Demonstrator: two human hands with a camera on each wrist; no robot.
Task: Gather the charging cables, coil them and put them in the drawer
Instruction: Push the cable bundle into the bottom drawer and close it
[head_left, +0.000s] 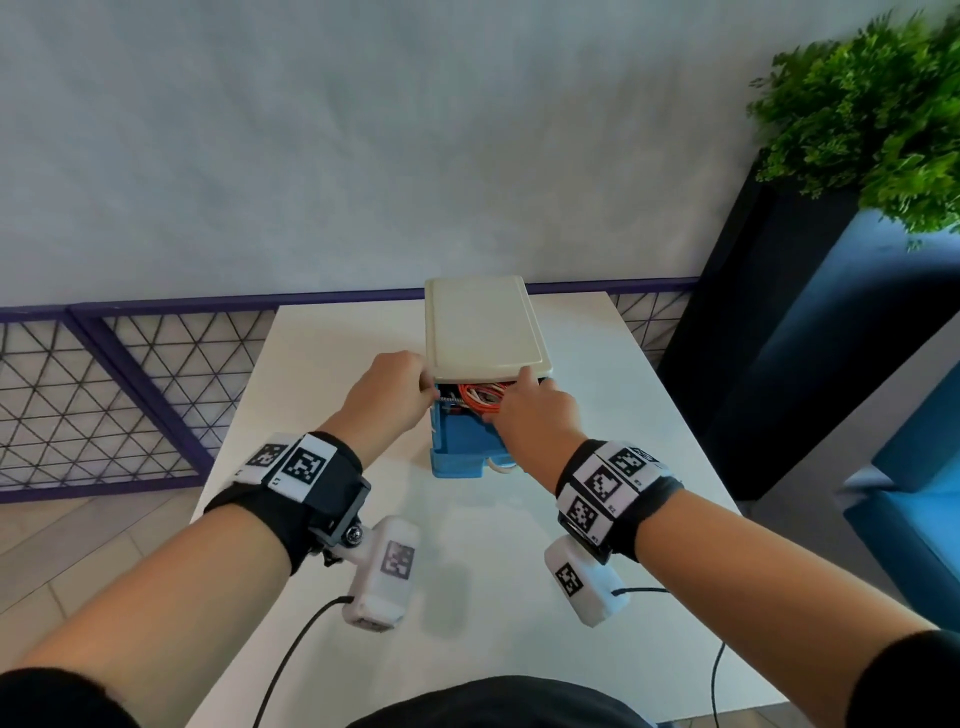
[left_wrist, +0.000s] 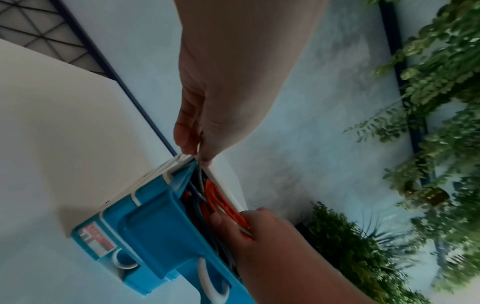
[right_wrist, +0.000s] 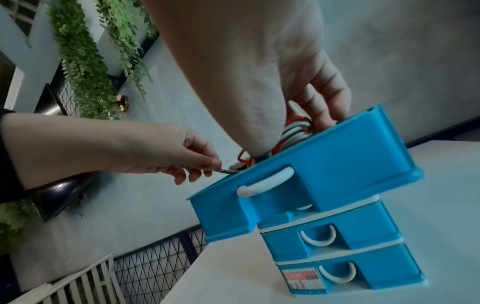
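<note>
Both hands work at the open top drawer (right_wrist: 324, 164) of a small blue drawer unit (right_wrist: 345, 261) on the white table (head_left: 332, 374): the left hand (right_wrist: 166, 154) pinches the metal-sprung end of one cable (right_wrist: 228, 171) at the drawer's corner, and the right hand (head_left: 535, 410) presses with curled fingers on the orange and white coiled cables (head_left: 480, 397) inside. I judge the task nearly finished. This last end must still go in, and the drawer stands pulled out.

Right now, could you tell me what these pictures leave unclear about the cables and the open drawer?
- Cable count: the orange and white coils tangle under the right hand in every view.
- Silver cable pinched by the left hand: far end hidden inside the top drawer.
- Drawer floor: hidden everywhere.
</note>
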